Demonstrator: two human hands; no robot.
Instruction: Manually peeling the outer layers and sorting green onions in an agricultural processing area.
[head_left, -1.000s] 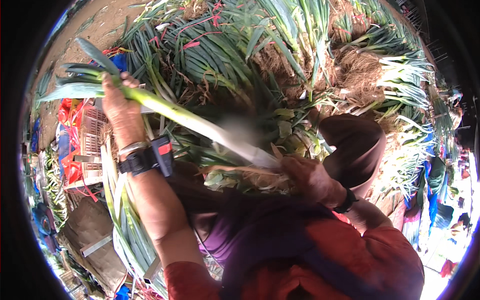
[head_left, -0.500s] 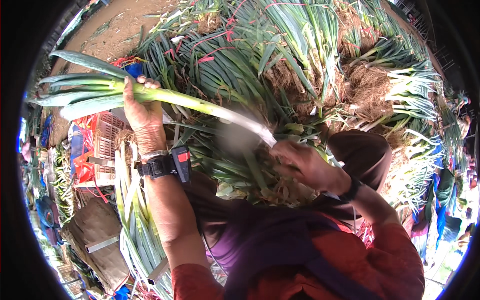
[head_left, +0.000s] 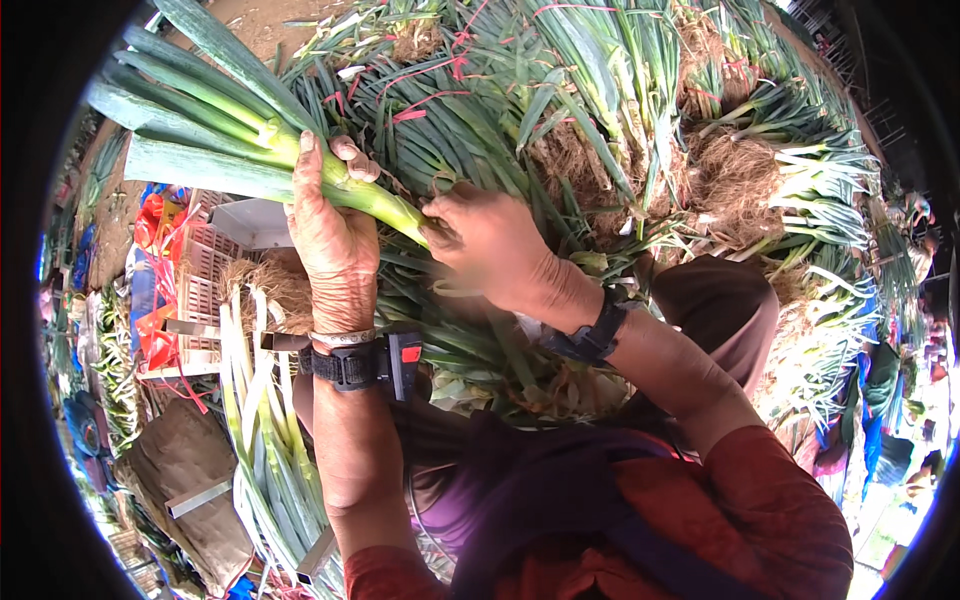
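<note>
From the head view, one left hand (head_left: 335, 235) wraps its fingers around one leek (head_left: 392, 207); one right hand (head_left: 500, 245) curls against the stalk just right of that grip, its pinch hidden. One slatted crate (head_left: 200, 285) sits lower left.

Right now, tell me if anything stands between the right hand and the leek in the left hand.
Nothing visible does: the right hand is at the stem of the leek, just past the left hand. The right hand covers the stem's lower end; anything behind it is hidden.
</note>
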